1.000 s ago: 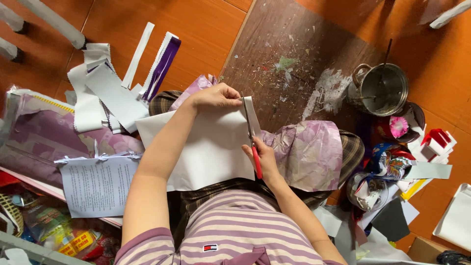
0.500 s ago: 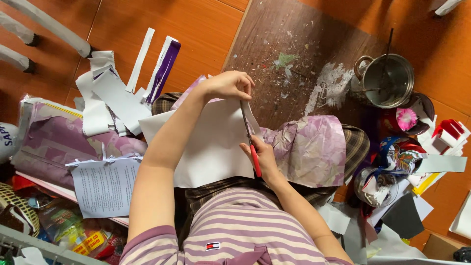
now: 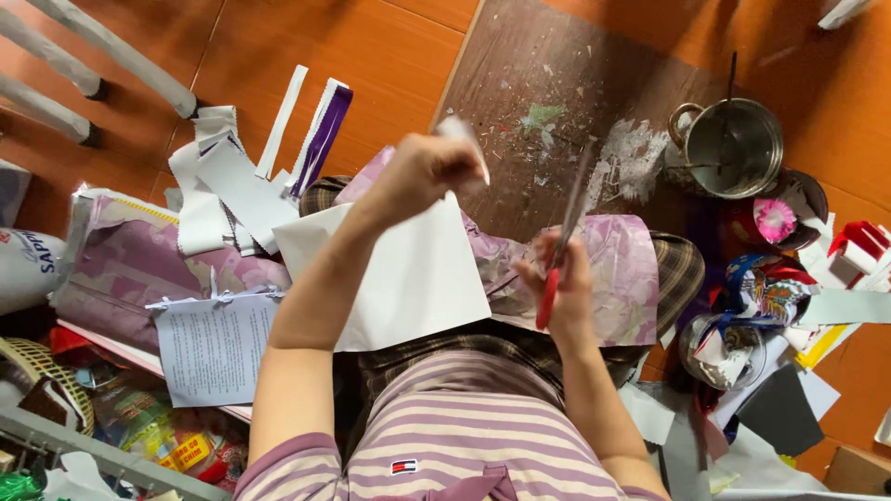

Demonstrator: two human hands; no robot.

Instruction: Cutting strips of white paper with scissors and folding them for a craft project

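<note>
The left hand (image 3: 422, 172) is raised above the lap and closed, its fingers pinching a small white paper strip (image 3: 469, 144) that sticks out blurred from the fist. The right hand (image 3: 557, 283) is wrapped around the red handles of a pair of scissors (image 3: 561, 246), whose grey blades point away from the body, toward the dark brown board (image 3: 557, 65); whether the blades are apart or together is too blurred to tell. Under both hands a large white sheet (image 3: 408, 278) lies across the lap, over pink floral paper (image 3: 617, 278) that spreads toward the person's right knee. Beyond the scissors, the brown board lies on the orange floor (image 3: 306, 37), flecked with paper scraps and a pale smear. At its right edge stands a metal pot (image 3: 733, 148) with a stick leaning in it, and just past that a heap of coloured paper scraps (image 3: 798, 278). On the person's left, white paper offcuts (image 3: 223, 186) and a purple-edged strip (image 3: 320, 134) lie on the floor, with a printed sheet (image 3: 213, 348) nearer the body on more floral paper.
</note>
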